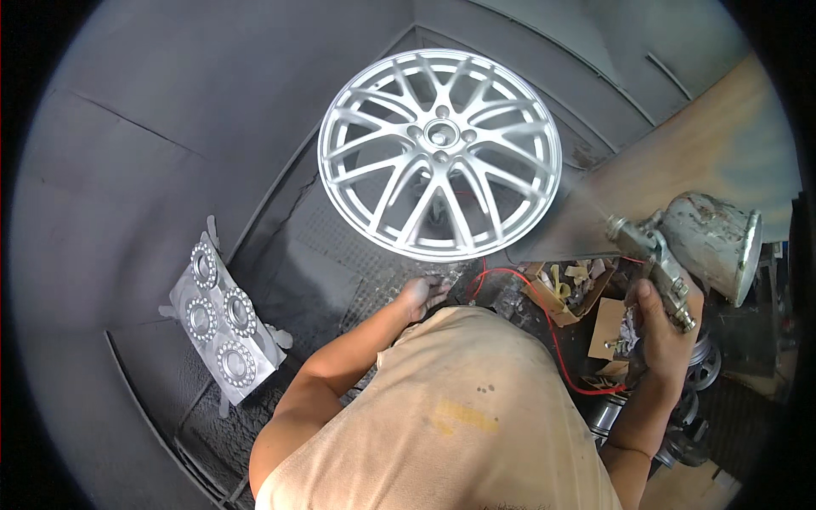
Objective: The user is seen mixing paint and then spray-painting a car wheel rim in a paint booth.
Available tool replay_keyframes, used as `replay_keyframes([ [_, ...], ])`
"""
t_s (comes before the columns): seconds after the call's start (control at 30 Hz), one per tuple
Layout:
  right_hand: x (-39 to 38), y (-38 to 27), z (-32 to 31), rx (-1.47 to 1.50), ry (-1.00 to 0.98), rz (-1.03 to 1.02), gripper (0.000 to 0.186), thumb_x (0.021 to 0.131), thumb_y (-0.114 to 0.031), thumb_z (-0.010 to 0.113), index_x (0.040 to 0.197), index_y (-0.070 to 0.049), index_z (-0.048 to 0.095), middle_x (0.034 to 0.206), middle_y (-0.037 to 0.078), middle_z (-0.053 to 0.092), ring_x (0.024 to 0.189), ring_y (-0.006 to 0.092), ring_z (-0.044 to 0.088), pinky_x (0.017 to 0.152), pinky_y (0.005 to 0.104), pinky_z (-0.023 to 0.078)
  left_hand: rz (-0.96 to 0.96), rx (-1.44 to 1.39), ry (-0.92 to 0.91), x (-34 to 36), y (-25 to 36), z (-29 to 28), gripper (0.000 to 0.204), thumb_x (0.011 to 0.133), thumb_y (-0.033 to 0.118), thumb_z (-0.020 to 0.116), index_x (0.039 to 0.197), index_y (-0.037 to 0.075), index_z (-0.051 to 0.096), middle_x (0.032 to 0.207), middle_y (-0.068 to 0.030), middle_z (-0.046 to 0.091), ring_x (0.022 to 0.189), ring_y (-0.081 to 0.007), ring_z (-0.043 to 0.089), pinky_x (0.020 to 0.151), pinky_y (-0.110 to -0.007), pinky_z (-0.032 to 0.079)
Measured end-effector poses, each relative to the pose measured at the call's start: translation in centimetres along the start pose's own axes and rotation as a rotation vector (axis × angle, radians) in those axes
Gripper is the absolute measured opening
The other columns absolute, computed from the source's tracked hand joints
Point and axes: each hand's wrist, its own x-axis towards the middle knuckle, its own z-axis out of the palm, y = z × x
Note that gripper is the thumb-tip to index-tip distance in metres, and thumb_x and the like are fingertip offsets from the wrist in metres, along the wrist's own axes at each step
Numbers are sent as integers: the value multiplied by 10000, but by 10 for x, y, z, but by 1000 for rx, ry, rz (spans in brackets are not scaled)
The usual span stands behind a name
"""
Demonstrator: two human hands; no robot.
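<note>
A silver multi-spoke wheel rim (442, 133) stands face up ahead of me, and its spokes look slightly smeared. My right hand (667, 327) is wrapped round the handle of a spray gun (654, 255), to the right of the rim. The gun carries a paint-stained metal cup (707, 242). Its nozzle points toward the rim's right side, with a faint mist in front of it. My left hand (423, 297) is below the rim, close to my shirt. Its fingers are curled, and whatever they may hold is hidden.
At left, a silver-coated panel (225, 319) bears several round ring-shaped parts. A red hose (557, 344) loops past my right side. Behind it stands a cardboard box (561, 297) of scraps. Metal parts (701, 365) lie at lower right. Grey walls (170, 110) enclose the left and back.
</note>
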Motion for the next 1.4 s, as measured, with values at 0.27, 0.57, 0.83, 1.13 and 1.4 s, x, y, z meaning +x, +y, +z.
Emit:
replay_keyframes([
  [0.27,-20,4,-7,238,-170,-44,383,865,-334,789,934,12,639,718,54,635,551,87,524,488,230,386,395,-181,272,39,84,-96,380,1055,257,399,1243,-19,582,1174,-146,666,1015,-276,657,837,-446,545],
  [0.57,-30,68,-44,62,75,66,282,923,-244,743,1042,5,684,684,-1,629,540,56,528,489,220,398,244,-132,178,5,66,-8,426,1085,322,309,1227,58,613,1148,-106,698,1013,-248,676,742,-376,577],
  [0.83,-58,57,-37,441,-191,128,330,836,-227,827,987,20,669,772,33,648,660,115,577,585,259,444,13,-19,-152,7,-10,80,384,874,-36,431,1248,-19,512,1413,-158,561,1181,-261,623,985,-406,557],
  [1.13,-46,89,-55,152,98,130,303,889,-282,793,945,-4,685,707,-11,637,533,53,502,485,227,373,231,-460,164,32,-8,27,366,846,-89,396,1184,-22,520,1152,-138,603,1067,-286,656,901,-393,592],
  [1.4,-64,61,-42,265,-243,76,314,832,-224,817,998,21,709,795,16,678,721,106,608,678,268,489,257,-503,255,24,9,13,265,972,-9,309,1113,-30,532,1069,-157,611,989,-291,658,938,-424,595],
])
